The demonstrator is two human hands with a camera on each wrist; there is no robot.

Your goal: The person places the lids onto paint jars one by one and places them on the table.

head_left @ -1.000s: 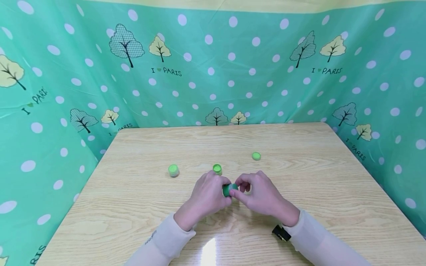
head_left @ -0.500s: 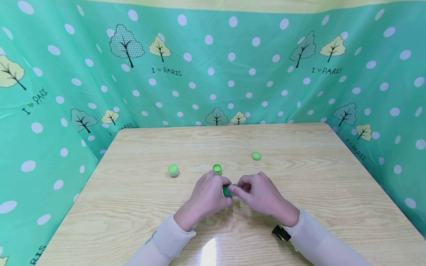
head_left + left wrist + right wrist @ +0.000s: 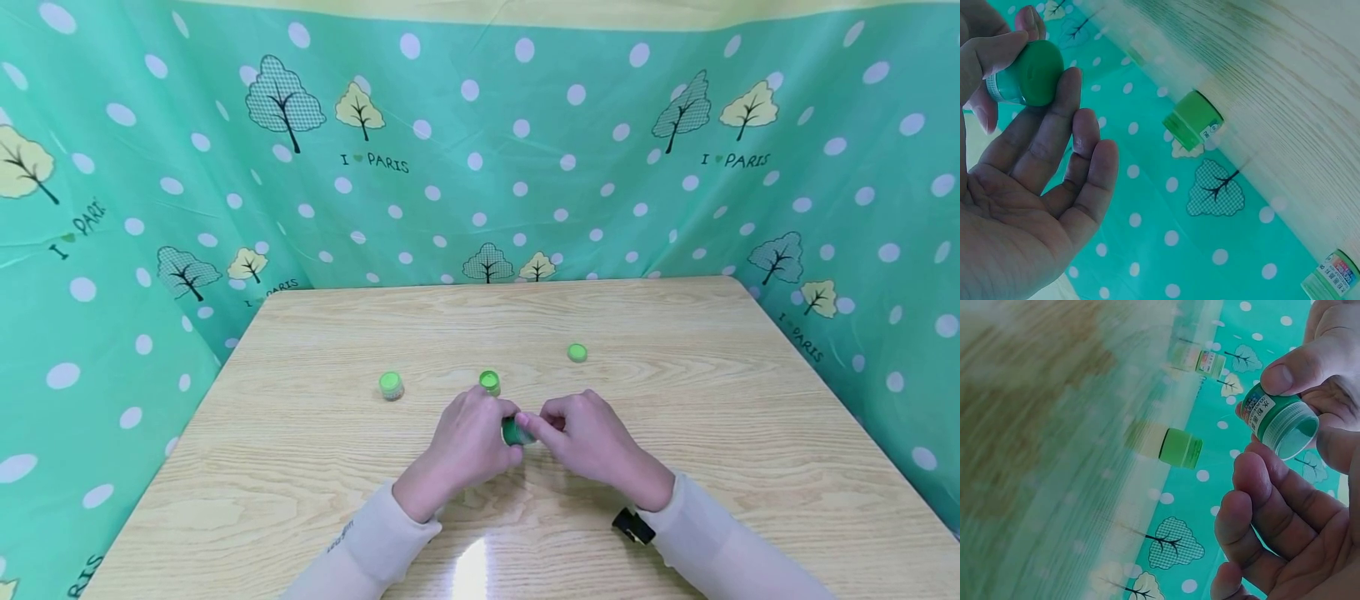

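A small dark green jar (image 3: 512,432) lies tilted on its side between the two hands. My left hand (image 3: 468,433) grips its body between thumb and fingers; the solid green base (image 3: 1043,72) shows in the left wrist view. At the other end, my right hand (image 3: 592,437) has its thumb and fingertips around the clear ribbed rim (image 3: 1291,428), its other fingers curled loosely below. Just beyond my left hand stands a light green jar (image 3: 490,382) with its top uncovered. Whether the dark jar's rim is a lid I cannot tell.
A capped light green jar (image 3: 391,385) stands to the left on the wooden table (image 3: 337,333). A light green lid (image 3: 577,352) lies to the right, farther back. A dotted green curtain (image 3: 480,192) surrounds the table's back and sides.
My right thumb has moved from the near side of the dark jar's end up across its top, and the right fingers have shifted slightly. My left hand and the other objects have stayed put.
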